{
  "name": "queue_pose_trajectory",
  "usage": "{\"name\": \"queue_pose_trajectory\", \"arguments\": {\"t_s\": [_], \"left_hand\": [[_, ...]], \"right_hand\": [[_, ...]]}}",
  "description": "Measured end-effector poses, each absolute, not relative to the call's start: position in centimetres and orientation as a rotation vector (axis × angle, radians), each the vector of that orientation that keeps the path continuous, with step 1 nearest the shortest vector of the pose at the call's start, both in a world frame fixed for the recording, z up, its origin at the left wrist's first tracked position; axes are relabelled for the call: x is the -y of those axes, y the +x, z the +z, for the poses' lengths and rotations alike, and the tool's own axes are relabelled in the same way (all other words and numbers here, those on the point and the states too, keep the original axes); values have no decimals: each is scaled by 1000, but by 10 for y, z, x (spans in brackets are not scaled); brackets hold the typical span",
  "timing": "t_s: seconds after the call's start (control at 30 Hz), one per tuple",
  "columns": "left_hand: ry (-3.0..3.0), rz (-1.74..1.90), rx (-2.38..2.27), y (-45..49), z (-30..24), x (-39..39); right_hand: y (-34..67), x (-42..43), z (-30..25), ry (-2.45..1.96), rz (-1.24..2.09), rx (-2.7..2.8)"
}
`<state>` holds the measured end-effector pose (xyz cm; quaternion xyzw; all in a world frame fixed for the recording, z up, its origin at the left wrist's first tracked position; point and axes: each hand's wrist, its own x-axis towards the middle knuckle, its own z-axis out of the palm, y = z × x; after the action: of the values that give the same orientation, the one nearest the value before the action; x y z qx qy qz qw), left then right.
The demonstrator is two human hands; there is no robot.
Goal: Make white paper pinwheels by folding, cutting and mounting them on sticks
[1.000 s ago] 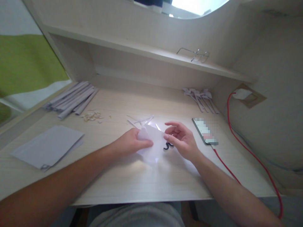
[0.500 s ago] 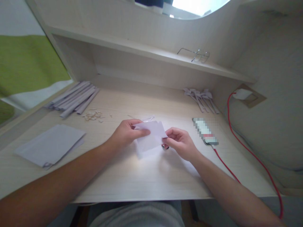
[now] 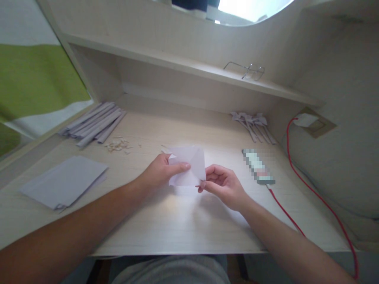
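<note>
A small white sheet of paper (image 3: 189, 165) with a diagonal crease is held just above the middle of the pale wooden desk (image 3: 177, 225). My left hand (image 3: 161, 171) pinches its left edge, thumb on top. My right hand (image 3: 222, 183) pinches its lower right corner between thumb and fingers. Both hands are closed on the paper.
A stack of white sheets (image 3: 63, 181) lies at the left. Rolled paper tubes (image 3: 93, 124) and small scraps (image 3: 118, 146) sit at the back left. Folded paper pieces (image 3: 253, 124) lie at the back right. A phone (image 3: 258, 165) on a red cable (image 3: 314, 197) lies right. Glasses (image 3: 245, 70) rest on the shelf.
The paper has been lifted off the desk and turned between both hands. My right hand, open a second ago, now pinches the paper's corner. The small dark item near it is hidden.
</note>
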<state>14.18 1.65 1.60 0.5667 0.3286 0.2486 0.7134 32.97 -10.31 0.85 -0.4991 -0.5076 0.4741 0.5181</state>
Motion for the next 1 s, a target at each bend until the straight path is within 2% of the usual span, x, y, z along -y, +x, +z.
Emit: {"name": "queue_pose_trajectory", "arguments": {"t_s": [0.17,0.33,1.0], "left_hand": [[1274,509,-758,140,16,-20],[1335,479,-778,138,15,-23],[1457,456,-783,134,14,-21]], "right_hand": [[337,107,6,-1127,756,1464],[339,106,9,-1166,546,1763],[333,107,20,-1292,676,1685]]}}
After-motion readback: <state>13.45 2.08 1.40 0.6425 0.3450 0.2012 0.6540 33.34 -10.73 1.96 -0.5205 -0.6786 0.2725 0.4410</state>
